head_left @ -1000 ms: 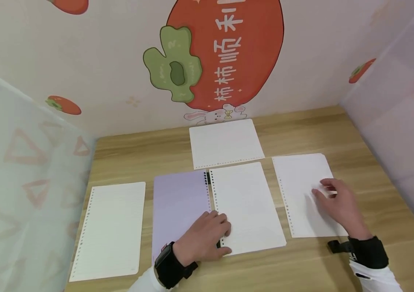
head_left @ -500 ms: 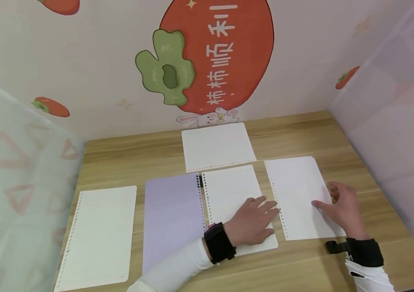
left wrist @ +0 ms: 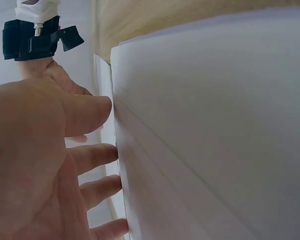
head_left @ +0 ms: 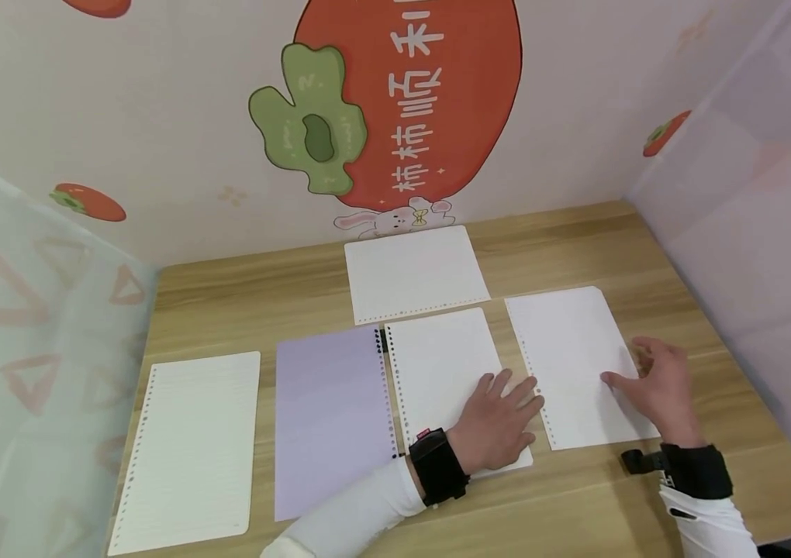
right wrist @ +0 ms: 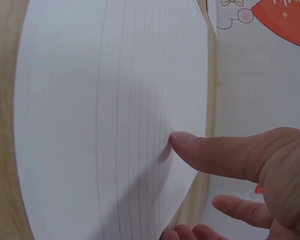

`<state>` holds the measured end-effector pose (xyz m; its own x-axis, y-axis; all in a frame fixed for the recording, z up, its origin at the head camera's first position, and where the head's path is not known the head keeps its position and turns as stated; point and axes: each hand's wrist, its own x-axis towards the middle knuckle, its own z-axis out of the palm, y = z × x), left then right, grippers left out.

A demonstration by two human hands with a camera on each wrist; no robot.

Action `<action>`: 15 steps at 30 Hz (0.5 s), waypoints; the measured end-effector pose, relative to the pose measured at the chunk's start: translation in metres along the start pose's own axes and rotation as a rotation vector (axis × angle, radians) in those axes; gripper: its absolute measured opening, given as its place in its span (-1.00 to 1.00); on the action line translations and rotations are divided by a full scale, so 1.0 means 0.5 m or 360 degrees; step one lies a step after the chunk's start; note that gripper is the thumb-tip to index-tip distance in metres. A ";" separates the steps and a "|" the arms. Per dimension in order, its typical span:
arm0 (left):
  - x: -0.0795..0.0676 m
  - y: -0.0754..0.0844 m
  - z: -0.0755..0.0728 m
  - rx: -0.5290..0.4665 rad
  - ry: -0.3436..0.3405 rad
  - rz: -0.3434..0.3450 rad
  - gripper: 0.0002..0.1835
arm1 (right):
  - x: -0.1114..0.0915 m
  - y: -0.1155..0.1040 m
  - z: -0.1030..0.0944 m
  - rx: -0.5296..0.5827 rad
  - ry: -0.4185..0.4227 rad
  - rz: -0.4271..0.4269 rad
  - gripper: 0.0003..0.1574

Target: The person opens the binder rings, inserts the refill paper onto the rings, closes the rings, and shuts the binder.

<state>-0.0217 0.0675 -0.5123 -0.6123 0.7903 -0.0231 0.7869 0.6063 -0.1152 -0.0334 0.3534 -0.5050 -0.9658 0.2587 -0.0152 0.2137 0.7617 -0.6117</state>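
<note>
A ring-bound loose-leaf notebook lies open on the table, with a purple left side (head_left: 329, 418) and a white lined right page (head_left: 437, 356). Across the lower right of that page my left hand (head_left: 496, 422) rests palm down, its fingers spread over the page's right edge. To the right lies a loose white sheet (head_left: 566, 364) with punched holes along its left side. My right hand (head_left: 668, 387) is at this sheet's right edge. Its thumb (right wrist: 190, 145) touches the lined surface, while the bent fingers (right wrist: 182, 233) sit along the edge, partly hidden.
Another hole-punched lined sheet (head_left: 186, 449) lies at the left of the wooden table (head_left: 577, 504). A further sheet (head_left: 416, 271) lies sideways at the back, against the wall (head_left: 193, 116) with its persimmon print. Pale side panels (head_left: 32, 387) border both ends.
My left hand has moved right, from the notebook's rings to the right part of its page, and its fingers have spread. My right hand has shifted to the loose sheet's right edge.
</note>
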 end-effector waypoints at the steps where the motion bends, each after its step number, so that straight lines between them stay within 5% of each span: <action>1: 0.001 0.001 0.000 0.0009 -0.0013 -0.0004 -0.43 | 0.001 0.000 -0.002 0.0002 -0.0004 0.0012 -0.02; 15: 0.006 0.005 -0.009 0.0014 -0.0087 -0.0023 -0.42 | 0.021 0.019 -0.035 0.0437 -0.0323 0.0306 0.02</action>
<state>-0.0211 0.0717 -0.5083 -0.6271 0.7753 -0.0754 0.7774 0.6166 -0.1245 -0.0391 0.3740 -0.4972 -0.9272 0.2375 -0.2896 0.3730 0.5161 -0.7710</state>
